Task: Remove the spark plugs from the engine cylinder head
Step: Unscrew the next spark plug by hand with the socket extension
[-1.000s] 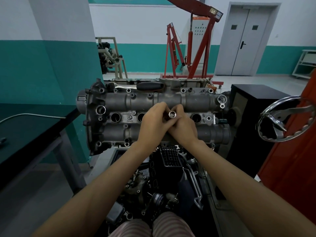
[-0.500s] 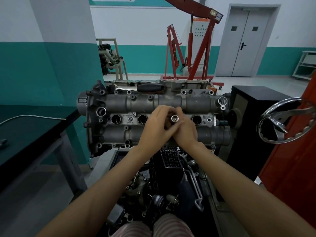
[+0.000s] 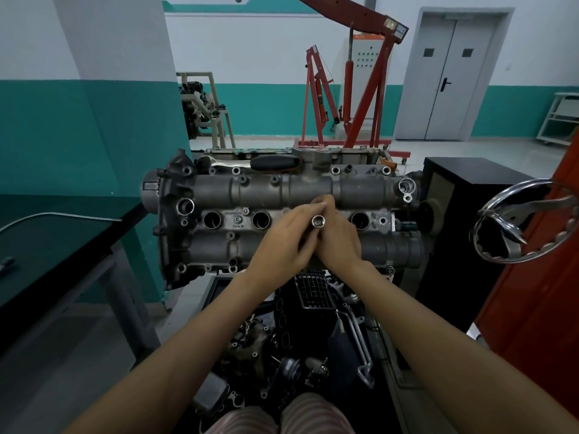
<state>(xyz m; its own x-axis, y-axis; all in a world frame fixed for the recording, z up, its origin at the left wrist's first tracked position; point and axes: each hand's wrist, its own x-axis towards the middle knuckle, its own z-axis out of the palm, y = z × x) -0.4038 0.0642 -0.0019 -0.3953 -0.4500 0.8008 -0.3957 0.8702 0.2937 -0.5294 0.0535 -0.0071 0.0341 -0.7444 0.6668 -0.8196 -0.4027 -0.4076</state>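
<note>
A metal socket (image 3: 318,221) is held over the middle of the cylinder head (image 3: 282,214), its open end turned toward the camera. It is gripped between both hands: the left hand (image 3: 282,242) is curled round it from the left, and the right hand (image 3: 340,238) is wrapped against it from the right, the fingers (image 3: 322,203) of both meeting just behind it. The socket stands where the third hole of the row would be; that hole is covered by the hands, so whether a spark plug sits in it cannot be told. Three other plug holes are seen open and dark: two to the left (image 3: 212,220) (image 3: 260,220) and one to the right (image 3: 359,219). No spark plug is visible anywhere in the view.

The step in hand is judged to be the turning of the socket by hand in the third hole, either to seat it on a plug or to spin a loosened plug out. A ratchet handle (image 3: 272,162) is left lying on top of the engine, behind the head and apart from the hands. For the next move, the socket would need to be kept straight in line with the hole and then drawn straight out, so that any plug held in it is not dropped. A green desk (image 3: 56,245) stands to the left of the engine.
</note>
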